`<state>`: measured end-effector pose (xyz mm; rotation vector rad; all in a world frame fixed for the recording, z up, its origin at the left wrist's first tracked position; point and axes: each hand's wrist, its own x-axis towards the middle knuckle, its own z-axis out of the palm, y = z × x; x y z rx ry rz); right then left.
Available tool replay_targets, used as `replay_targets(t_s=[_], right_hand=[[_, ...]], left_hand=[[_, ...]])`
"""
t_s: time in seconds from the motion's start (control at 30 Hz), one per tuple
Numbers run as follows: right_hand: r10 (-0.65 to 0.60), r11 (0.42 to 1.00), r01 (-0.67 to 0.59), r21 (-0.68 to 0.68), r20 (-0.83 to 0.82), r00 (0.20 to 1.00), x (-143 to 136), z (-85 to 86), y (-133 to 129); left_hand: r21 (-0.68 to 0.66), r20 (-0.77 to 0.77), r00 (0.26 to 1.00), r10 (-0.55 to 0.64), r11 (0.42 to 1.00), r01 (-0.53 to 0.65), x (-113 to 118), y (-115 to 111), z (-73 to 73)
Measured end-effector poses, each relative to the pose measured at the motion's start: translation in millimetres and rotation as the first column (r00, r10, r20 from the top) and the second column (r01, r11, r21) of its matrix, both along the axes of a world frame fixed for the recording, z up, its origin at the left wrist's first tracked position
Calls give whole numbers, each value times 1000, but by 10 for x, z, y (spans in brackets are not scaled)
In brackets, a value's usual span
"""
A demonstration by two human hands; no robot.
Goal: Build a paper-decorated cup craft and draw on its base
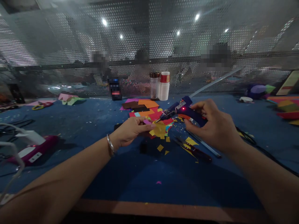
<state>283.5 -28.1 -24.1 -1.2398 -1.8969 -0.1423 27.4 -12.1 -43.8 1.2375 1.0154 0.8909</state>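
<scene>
My right hand (210,124) is wrapped around the grip of a dark blue hot glue gun (175,109) with a red light lit on its side. A long clear glue stick (215,82) sticks out of its back end. My left hand (132,130) pinches a small purple piece of paper (147,122) between thumb and fingers. The gun's nozzle points down-left, close to the left fingertips. Right at those fingertips is a yellow piece of paper (160,129); whether the hand holds it too, I cannot tell.
Dark-handled snips (198,152) and another glue stick (207,146) lie at right among yellow scraps. Behind the hands are coloured sheets (148,104), stacked paper cups (164,88) and a jar (154,88). A purple power strip (39,152) with cables is left, yellow-red scissors (42,105) farther back.
</scene>
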Motion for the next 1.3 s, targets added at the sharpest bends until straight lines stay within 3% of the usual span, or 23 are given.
replay_targets(t_s=[0.37,0.8,1.3], right_hand=[[-46,996,44,82,20,999,-25,-13,-21],[-82,994,82,73,-3,997,26,-39,29],[-83,995,80,64,38,996,30,-38,43]], left_hand=[[-86,80,996,-40,995,47,1,1,10],[-97,130,982,138,987,-126,8,34,29],[-96,134,980,150,986,-138,8,35,30]])
